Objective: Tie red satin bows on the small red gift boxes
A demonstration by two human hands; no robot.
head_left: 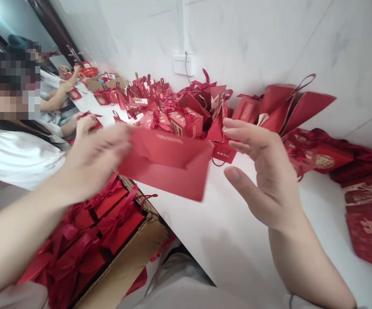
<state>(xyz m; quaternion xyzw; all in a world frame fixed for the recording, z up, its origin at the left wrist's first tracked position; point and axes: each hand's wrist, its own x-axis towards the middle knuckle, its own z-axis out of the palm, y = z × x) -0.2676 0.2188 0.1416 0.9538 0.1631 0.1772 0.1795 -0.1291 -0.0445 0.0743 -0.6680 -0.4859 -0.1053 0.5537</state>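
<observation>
My left hand (97, 161), smeared a little by motion, grips a red paper gift box (173, 165) by its left end. The box hangs tilted above the white table (201, 234), and its kind of fold shows as an inner crease. To the right of it, my right hand (266, 171) is raised with thumb and fingers apart, holding nothing and not touching the box. Behind the hands lies a small red tag-like box with a cord (223, 153). A ribboned red gift box (186, 122) sits farther back.
A cardboard carton (134, 262) full of ribboned red boxes (108, 223) stands below my left arm. Red boxes and bags (288, 107) crowd the wall side. More red packages (370, 231) lie at right. Co-workers sit at left, one in a white sleeve (18, 150).
</observation>
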